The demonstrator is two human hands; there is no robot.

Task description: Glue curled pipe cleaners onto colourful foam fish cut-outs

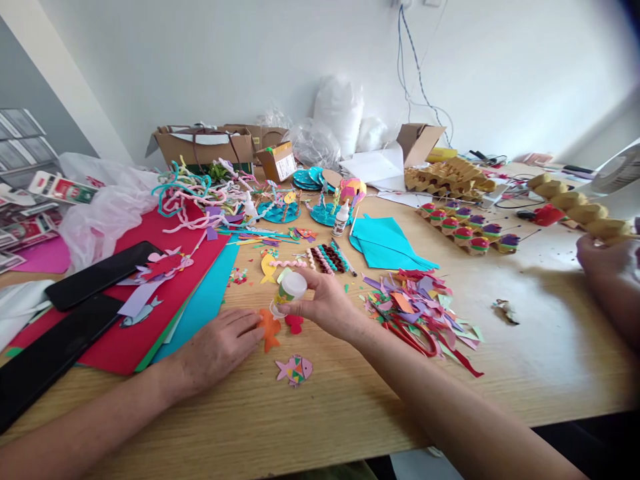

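Note:
My right hand (327, 303) grips a small plastic jar with a white lid (294, 285) between thumb and fingers, above the table's middle; its contents are mostly hidden. My left hand (220, 350) lies on the table with fingers stretched out, their tips at the edge of an orange paper fish (271, 330). Beside that fish is a red paper piece (295, 324), partly under the jar hand. Nearer to me lies a pink paper fish (295, 371) with coloured triangles on it. A yellow paper fish (269, 267) lies just beyond the jar.
Red-handled scissors (413, 337) lie among paper scraps (425, 300) on the right. Two black phones (100, 273) rest on red paper sheets (165, 313) at left. A glue bottle (341, 219) stands further back. Another person's hand (607, 267) holds an egg carton (600, 217) at far right.

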